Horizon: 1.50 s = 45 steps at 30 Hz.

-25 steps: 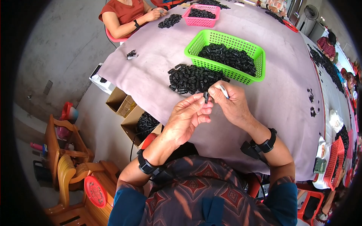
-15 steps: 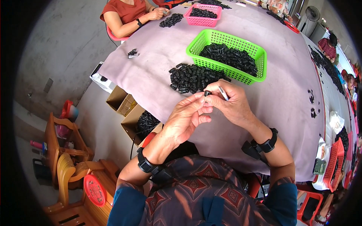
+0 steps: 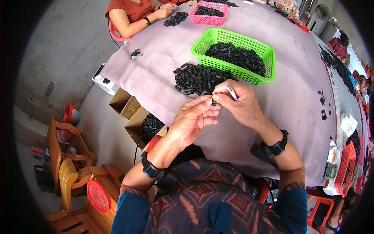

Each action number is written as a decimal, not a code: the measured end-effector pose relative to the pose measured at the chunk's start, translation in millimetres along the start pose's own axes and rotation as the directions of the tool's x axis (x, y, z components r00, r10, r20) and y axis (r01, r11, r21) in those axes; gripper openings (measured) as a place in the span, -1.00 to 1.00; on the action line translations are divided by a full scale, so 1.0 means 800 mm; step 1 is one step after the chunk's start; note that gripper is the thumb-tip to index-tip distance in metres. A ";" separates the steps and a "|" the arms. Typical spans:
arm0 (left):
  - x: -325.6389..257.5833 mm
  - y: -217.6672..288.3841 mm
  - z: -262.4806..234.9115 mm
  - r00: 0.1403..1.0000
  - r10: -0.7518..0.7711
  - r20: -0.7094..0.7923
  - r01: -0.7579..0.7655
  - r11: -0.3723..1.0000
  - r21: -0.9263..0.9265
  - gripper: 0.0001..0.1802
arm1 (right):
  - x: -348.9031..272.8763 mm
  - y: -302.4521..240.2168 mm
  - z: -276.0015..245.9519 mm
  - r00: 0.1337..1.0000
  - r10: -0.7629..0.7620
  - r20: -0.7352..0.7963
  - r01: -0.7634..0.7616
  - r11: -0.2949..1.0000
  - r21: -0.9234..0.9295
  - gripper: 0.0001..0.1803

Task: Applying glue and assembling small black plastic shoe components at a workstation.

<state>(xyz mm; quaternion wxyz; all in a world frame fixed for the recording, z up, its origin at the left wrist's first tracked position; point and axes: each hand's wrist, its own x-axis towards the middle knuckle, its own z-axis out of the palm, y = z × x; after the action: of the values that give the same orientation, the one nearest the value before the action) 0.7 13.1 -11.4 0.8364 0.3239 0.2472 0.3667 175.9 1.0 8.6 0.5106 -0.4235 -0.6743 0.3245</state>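
Between the fingertips of both hands is a small black cylindrical part (image 3: pixel 213 102). My left hand (image 3: pixel 194 117) pinches it from the left, its lower fingers curled loosely. My right hand (image 3: pixel 240 102) meets it with thumb and forefinger and also keeps a silver pen-like tool (image 3: pixel 231 93) tucked across its fingers. Just beyond my hands lies a heap of similar black parts (image 3: pixel 198 79) on the cloth. Behind that heap, a green plastic basket (image 3: pixel 233 62) holds many more of them. My fingers cover much of the held part.
A pale pinkish cloth (image 3: pixel 156 70) covers the table. A pink basket (image 3: pixel 208 19) stands farther off, near a seated person in a red top (image 3: pixel 130 17). Cardboard boxes (image 3: pixel 134 126) sit below the left table edge. At right is a red basket (image 3: pixel 344 167).
The small black part has turned and dropped slightly between my fingertips. My right fingers have shifted a little over its top. The silver tool stays in my right hand.
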 end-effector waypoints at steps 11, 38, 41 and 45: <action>0.014 -0.003 -0.013 0.992 0.086 -0.087 -0.077 0.991 0.106 -0.76 | 0.017 0.006 -0.033 0.955 -0.089 -0.282 0.034 0.981 -0.193 -0.92; 0.026 0.000 -0.041 0.978 0.062 -0.198 -0.045 0.995 0.090 -0.88 | 0.001 0.085 -0.009 0.972 0.004 0.237 0.146 0.775 -0.615 -0.70; 0.025 -0.001 -0.041 0.977 0.065 -0.204 -0.046 0.994 0.097 -0.88 | 0.002 0.085 -0.008 0.962 0.043 0.269 0.125 0.808 -0.576 -0.71; 0.027 -0.005 -0.042 0.976 0.053 -0.209 -0.026 0.991 0.127 -0.84 | 0.004 0.077 -0.008 0.985 -0.089 0.151 0.153 0.856 -0.494 -0.72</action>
<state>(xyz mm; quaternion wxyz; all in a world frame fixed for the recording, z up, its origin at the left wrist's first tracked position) -6.6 40.0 -40.3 0.7760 0.3391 0.3507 0.3998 196.4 30.1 -41.9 0.3595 -0.4779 -0.7908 0.1300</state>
